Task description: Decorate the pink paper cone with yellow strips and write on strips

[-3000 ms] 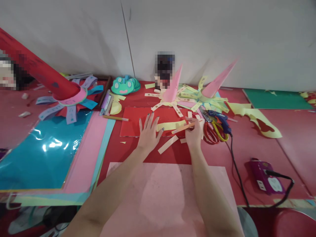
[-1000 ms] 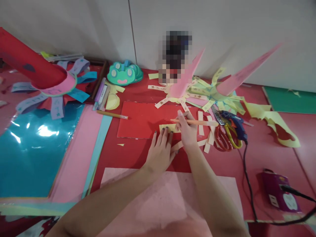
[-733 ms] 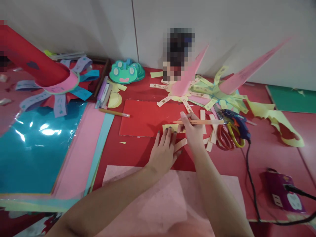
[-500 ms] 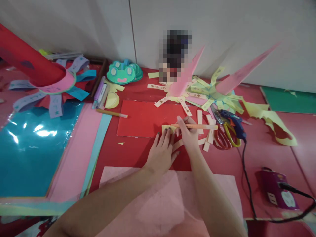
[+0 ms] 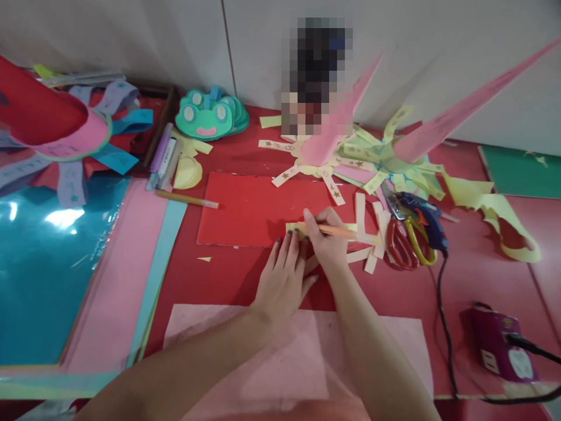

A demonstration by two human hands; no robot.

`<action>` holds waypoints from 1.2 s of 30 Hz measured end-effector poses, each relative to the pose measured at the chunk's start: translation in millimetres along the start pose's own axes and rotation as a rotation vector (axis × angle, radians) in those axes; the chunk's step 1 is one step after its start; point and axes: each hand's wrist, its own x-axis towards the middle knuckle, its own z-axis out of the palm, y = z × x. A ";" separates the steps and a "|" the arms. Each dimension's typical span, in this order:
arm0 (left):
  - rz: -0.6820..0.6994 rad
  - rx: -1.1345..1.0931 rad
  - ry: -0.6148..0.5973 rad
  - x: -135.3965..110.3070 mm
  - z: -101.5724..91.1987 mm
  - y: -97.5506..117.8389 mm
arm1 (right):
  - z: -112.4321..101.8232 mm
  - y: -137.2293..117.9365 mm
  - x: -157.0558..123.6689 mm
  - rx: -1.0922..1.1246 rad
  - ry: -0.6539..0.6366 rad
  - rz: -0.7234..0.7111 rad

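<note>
My left hand (image 5: 283, 278) lies flat with its fingers stretched out, the fingertips on a pale yellow paper strip (image 5: 291, 226). Under the strip is a red rectangular board (image 5: 245, 207). My right hand (image 5: 329, 242) grips an orange pen (image 5: 339, 231), its tip close to the strip just beyond my left fingertips. Part of the strip is hidden beneath my right hand. Several loose cream paper strips (image 5: 360, 211) lie to the right of that hand. Whatever marks the pen makes are too small to read.
Scissors (image 5: 402, 242) and a blue glue gun (image 5: 425, 219) lie at right, its cord running to a purple power box (image 5: 504, 345). Pink paper cones (image 5: 326, 140) with strip petals stand behind. Green frog cutouts (image 5: 208, 120), markers (image 5: 164, 155) and a gold pen (image 5: 187, 199) sit left.
The orange pen has tilted, its back end swinging lower and nearer me. My left hand stays on the strip. The whole view has shifted slightly.
</note>
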 end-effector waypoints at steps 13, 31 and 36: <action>-0.047 0.042 -0.013 -0.8 -3.3 1.4 | 1.2 2.8 1.5 -0.012 -0.111 0.070; -0.047 0.057 -0.041 -1.0 -2.8 2.2 | 1.4 4.1 2.5 -0.067 -0.093 0.007; -0.052 0.049 -0.055 -0.7 -4.4 2.8 | 1.4 1.2 1.8 -0.065 -0.082 0.020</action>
